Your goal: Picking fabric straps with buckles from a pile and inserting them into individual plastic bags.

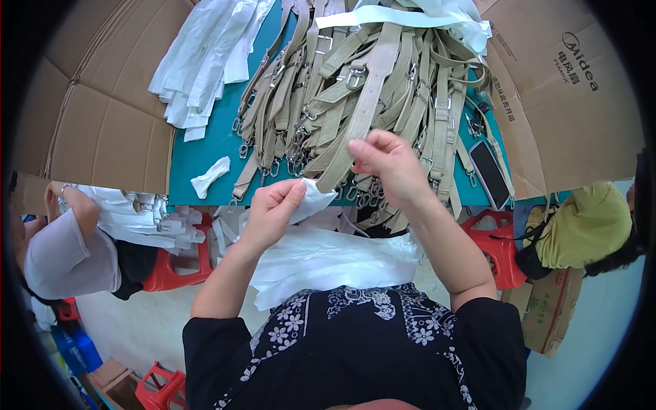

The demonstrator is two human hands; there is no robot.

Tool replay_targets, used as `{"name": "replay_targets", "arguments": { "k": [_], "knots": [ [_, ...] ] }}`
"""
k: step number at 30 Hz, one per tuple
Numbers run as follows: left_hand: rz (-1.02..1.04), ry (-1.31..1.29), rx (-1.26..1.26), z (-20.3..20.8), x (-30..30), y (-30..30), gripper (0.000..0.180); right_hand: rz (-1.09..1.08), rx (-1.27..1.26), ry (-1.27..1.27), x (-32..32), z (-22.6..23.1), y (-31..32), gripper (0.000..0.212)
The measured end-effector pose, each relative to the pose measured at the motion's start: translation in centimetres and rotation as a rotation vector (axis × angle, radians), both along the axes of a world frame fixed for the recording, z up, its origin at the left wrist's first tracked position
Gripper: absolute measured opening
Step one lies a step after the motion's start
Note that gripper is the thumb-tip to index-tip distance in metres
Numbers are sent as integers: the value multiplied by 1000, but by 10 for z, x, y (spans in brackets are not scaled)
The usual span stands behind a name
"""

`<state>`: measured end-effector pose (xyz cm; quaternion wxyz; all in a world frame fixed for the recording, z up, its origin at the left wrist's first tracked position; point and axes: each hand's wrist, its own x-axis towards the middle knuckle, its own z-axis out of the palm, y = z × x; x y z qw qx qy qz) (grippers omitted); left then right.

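Note:
A wide beige strap (371, 96) with punched holes runs down from the far side of the table to my hands. My right hand (391, 164) is closed on this strap, thumb and fingers pinching it partway along. Close to the strap's lower end, my left hand (275, 208) pinches a piece of thin white wrapping (315, 200), which lies against the strap end. Behind both hands spreads a big pile of similar beige straps (335, 113) with silver buckles and clip hooks. White sheets (328, 260) lie across my lap.
White sleeves (205, 58) lie at the table's (184, 164) far left, and a crumpled white piece (210, 178) nearer. A phone (489, 174) rests at the right. Cardboard walls (116, 102) flank the table. People sit left (68, 246) and right (581, 225) on red stools (497, 246).

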<state>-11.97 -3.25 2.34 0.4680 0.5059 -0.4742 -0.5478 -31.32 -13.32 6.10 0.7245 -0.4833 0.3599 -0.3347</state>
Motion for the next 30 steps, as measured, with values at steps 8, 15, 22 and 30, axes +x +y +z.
{"name": "replay_targets", "arguments": {
  "k": [8, 15, 22, 30],
  "knots": [
    [149, 29, -172, 15, -8, 16, 26, -235, -404, -55, 14, -1, 22, 13],
    [254, -43, -273, 24, -14, 10, 23, -121, -310, -68, 26, 9, 46, 11],
    [326, -412, -620, 59, -7, -23, 14, 172, 21, -38, 21, 70, 20, 25],
    [-257, 155, -330, 43, 41, -43, 47, 156, 11, -528, -24, 88, -35, 22]
  ]
}}
